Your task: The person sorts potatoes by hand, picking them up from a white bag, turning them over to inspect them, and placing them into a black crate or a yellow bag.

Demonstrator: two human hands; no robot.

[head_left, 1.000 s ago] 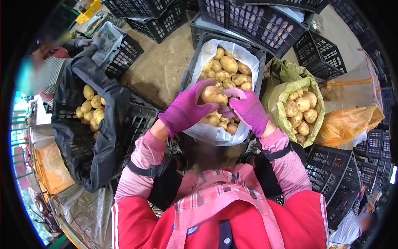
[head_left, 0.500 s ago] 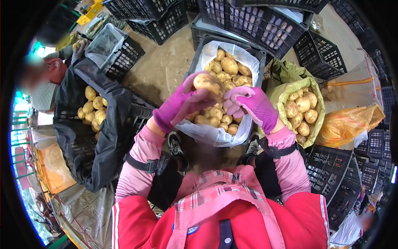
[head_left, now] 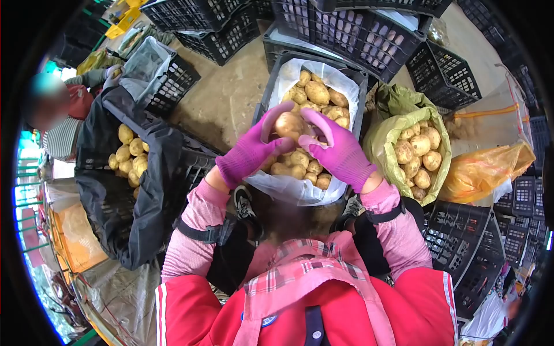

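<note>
A large tan potato (head_left: 290, 126) is held above a black crate (head_left: 362, 109) lined with a white plastic bag (head_left: 344, 81) and filled with loose potatoes (head_left: 318, 92). My left hand (head_left: 254, 149), in a purple-pink glove, grips the potato from the left, fingers behind it and thumb at its near side. My right hand (head_left: 339, 145), gloved alike, curves around its right side with fingers and thumb against it. Part of the crate's contents is hidden beneath my hands.
To the right stands an olive-green sack (head_left: 378, 138) of potatoes, beside an orange bag (head_left: 490, 173). A black-lined crate (head_left: 104, 196) with potatoes is on the left, near another person (head_left: 60, 138). Stacked black crates (head_left: 346, 40) rise at the back.
My right hand has opened from its curled pose and moved left onto the potato. The potato has come slightly lower. The person at left has shifted a little.
</note>
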